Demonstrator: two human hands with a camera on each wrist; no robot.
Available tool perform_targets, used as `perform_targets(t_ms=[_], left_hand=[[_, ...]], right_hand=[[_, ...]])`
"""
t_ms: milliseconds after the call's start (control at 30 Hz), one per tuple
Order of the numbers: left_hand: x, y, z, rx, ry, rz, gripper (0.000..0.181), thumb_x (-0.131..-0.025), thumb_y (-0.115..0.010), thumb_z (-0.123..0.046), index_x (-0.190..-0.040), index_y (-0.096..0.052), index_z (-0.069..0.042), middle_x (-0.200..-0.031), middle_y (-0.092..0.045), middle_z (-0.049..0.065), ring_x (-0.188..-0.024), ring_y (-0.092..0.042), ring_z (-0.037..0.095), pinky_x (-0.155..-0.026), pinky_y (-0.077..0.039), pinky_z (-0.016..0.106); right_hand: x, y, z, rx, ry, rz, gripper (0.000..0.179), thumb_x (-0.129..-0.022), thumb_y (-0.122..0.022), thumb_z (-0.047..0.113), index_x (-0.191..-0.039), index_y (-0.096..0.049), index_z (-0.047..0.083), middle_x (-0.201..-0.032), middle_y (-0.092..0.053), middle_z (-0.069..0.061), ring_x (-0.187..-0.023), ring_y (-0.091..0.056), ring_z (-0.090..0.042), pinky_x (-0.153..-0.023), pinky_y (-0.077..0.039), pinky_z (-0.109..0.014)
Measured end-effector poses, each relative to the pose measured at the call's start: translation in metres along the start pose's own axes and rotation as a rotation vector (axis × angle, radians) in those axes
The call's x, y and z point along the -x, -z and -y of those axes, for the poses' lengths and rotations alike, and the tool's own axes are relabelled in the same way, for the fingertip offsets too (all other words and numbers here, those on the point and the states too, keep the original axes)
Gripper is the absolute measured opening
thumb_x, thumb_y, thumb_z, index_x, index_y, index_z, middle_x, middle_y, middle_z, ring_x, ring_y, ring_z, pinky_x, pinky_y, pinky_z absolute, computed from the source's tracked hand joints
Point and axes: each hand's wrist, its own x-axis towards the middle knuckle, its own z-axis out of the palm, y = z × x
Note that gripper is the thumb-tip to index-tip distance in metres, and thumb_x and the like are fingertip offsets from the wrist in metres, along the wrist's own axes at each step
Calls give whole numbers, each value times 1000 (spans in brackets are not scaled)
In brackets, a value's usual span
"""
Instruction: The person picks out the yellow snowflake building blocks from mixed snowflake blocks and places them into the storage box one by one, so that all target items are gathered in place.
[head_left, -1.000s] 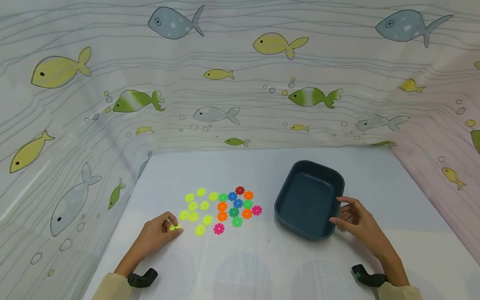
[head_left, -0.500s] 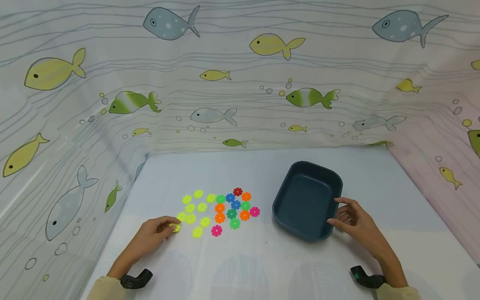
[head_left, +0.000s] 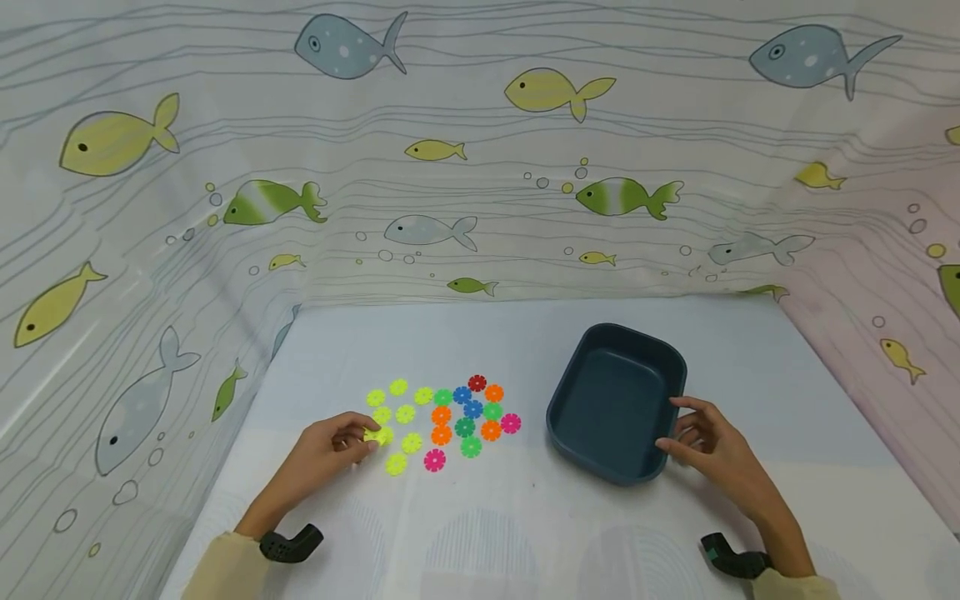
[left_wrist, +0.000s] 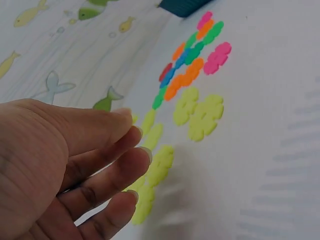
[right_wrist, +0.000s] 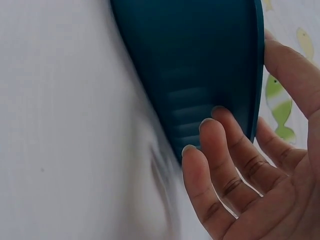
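Observation:
In the head view, my left hand [head_left: 333, 443] is among the yellow notched plastic discs [head_left: 405, 414], thumb and index tips curled around a yellow disc [head_left: 371, 436]. The left wrist view shows thumb and fingers bent close together, hiding most of what is between them, with more yellow discs [left_wrist: 161, 165] right behind the fingertips. At the right, my right hand [head_left: 708, 433] holds the near right side of the dark blue tray [head_left: 557, 400]. The right wrist view has the thumb at the tray's rim [right_wrist: 259, 55] and the other fingertips against its wall.
Orange [head_left: 441, 415], blue [head_left: 472, 408], green [head_left: 471, 447], pink [head_left: 435, 460] and dark red [head_left: 477, 383] discs lie flat between the yellow ones and the tray. Cloth walls with printed fish [head_left: 468, 286] enclose the white table [head_left: 495, 333] on three sides.
My left hand has moved right and away from me, up against the yellow group. The single yellow disc under its fingers has left its earlier spot. Right hand and tray stay put.

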Motion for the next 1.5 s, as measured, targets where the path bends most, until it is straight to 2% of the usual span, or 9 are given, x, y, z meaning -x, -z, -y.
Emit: perform_targets(t_ms=[167, 400, 767, 1000, 1167, 1300, 1500], left_hand=[[-6, -5, -7, 39, -67, 8, 28, -92, -79, -21, -117, -69, -13, -93, -72, 3, -73, -66, 26, -64, -52, 28], [-13, -13, -19, 81, -114, 20, 28, -93, -78, -19, -120, -69, -16, -93, -69, 4, -73, -64, 30, -62, -52, 28], [-27, -26, -29, 67, -94, 27, 28, -94, -78, -21, -120, -68, -19, -92, -68, 3, -75, -65, 30, -67, -53, 27], [-34, -32, -35, 45, -74, -1, 28, -95, -77, -18, -121, -68, -21, -96, -67, 2, -75, -66, 29, -68, -54, 29], [-36, -34, -42, 54, -82, -17, 30, -97, -74, -19, -126, -68, -22, -107, -69, 5, -73, -69, 27, -70, -55, 29], [-40, -37, -46, 69, -106, -15, 31, -98, -73, -19, -128, -68, -22, -109, -71, 7, -72, -70, 26, -74, -56, 29], [-45, -43, -55, 57, -101, -13, 30, -97, -75, -20, -126, -67, -22, -108, -69, 4, -72, -70, 27, -68, -56, 31]], right_hand=[[-1, 0, -3, 15, 7, -6, 70, -96, -76, 29, -153, -39, 13, -114, -63, -11, -87, -65, -19, -70, -53, -31], [0, 0, -2, -21, 10, 3, 69, -96, -76, 27, -152, -39, 12, -114, -63, -12, -87, -66, -20, -70, -54, -34], [1, -1, -1, -47, 1, 8, 69, -96, -75, 27, -152, -39, 11, -114, -62, -14, -86, -66, -21, -69, -56, -36], [1, -1, -1, -44, 5, 5, 69, -96, -76, 27, -153, -39, 12, -114, -63, -13, -85, -67, -22, -69, -56, -36], [1, -1, 0, -46, 13, 16, 70, -96, -75, 26, -153, -38, 10, -114, -63, -14, -85, -67, -22, -68, -56, -36], [1, 0, 1, -41, 31, 17, 69, -97, -75, 24, -153, -38, 10, -114, -63, -15, -85, -67, -21, -69, -56, -35], [2, -1, 2, -69, 31, 22, 68, -97, -75, 21, -154, -38, 11, -114, -62, -15, -84, -67, -23, -68, -55, -36]])
